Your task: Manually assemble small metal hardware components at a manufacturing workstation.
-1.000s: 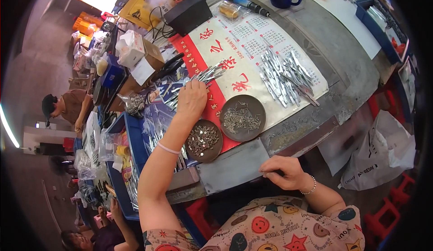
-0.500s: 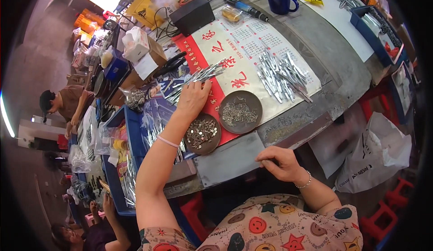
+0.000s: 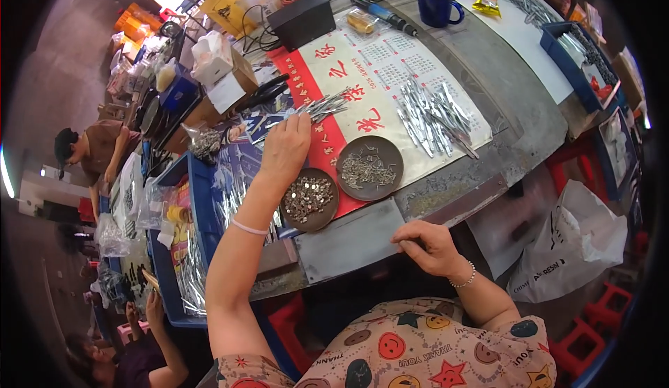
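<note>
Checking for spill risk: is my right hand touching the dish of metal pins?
Apart: the head view shows grey table between the right hand and the dish.

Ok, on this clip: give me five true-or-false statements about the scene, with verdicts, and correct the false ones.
1. The left hand is at a pile of slim metal pieces. True.
2. The right hand is inside the dish of pins. False: the right hand is apart from that dish.
3. The dish of pins stands to the right of the dish of small round pieces. True.
4. The blue mug lies on its side. False: the blue mug stands upright.
5. The white bag is at the person's left. False: the white bag is at the right.
</note>
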Demonstrator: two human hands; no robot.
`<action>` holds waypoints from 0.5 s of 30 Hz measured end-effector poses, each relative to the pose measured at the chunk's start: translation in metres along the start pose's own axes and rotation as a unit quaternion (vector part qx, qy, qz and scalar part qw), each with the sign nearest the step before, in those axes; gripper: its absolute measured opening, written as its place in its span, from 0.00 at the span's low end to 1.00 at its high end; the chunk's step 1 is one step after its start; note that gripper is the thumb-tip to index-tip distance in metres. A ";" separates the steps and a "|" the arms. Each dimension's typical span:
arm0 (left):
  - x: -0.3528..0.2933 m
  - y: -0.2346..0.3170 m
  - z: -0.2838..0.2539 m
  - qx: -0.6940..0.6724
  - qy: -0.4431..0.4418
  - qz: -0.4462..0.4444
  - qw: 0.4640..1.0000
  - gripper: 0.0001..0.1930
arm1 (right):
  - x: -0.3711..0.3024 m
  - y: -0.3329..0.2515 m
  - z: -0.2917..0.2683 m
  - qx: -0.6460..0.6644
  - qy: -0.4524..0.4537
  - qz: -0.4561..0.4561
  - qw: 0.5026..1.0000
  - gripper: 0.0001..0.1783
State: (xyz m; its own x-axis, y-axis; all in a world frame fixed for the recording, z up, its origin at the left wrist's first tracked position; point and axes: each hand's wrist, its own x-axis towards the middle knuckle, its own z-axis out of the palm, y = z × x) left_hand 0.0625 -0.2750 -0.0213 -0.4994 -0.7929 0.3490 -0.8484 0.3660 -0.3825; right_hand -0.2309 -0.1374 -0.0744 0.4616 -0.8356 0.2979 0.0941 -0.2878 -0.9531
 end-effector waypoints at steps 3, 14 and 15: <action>-0.009 0.016 -0.038 -0.060 0.058 -0.048 0.995 0.15 | 0.001 -0.005 -0.001 0.006 -0.011 0.029 0.999 0.06; -0.122 0.105 -0.112 -0.298 0.114 -0.211 0.924 0.15 | 0.099 -0.028 0.001 -0.461 -0.130 -0.098 0.873 0.18; -0.131 0.111 -0.112 -0.295 0.120 -0.222 0.922 0.15 | 0.105 -0.024 0.003 -0.490 -0.152 -0.093 0.853 0.20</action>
State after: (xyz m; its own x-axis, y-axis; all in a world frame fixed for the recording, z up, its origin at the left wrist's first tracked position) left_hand 0.0145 -0.0759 -0.0140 -0.0456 -0.8238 0.5651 -0.8913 0.2890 0.3494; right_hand -0.1820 -0.2169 -0.0207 0.7404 -0.6158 0.2692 -0.5233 -0.7796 -0.3439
